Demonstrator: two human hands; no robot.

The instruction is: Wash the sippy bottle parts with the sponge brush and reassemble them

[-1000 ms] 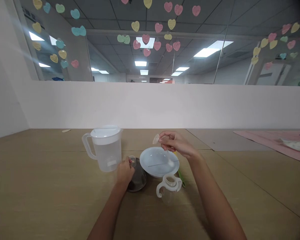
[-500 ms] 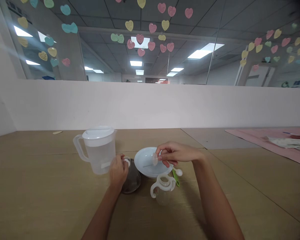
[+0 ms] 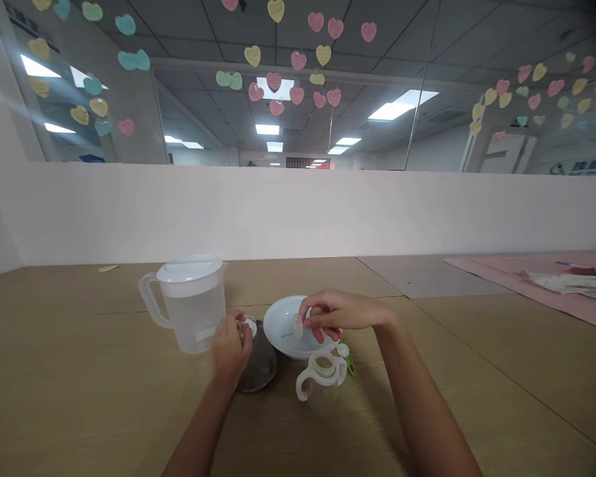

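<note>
My right hand pinches a small translucent piece, like a silicone bottle teat, over the white bowl. My left hand is closed around a small white ring-shaped piece, partly covered by the fingers. Right beside that hand stands a dark grey, see-through rounded vessel; whether the fingers touch it I cannot tell. In front of the bowl, a clear baby bottle with a white two-handled collar stands upright and uncapped.
A lidded, translucent pitcher of clear liquid stands left of my left hand. A white spoon and a green handle lie right of the bowl. Far right is a pink cloth. A white wall closes off the table's back.
My right hand has moved slightly left with the translucent piece, which is now turned differently. My left hand keeps its hold. The whole view has shifted slightly.
</note>
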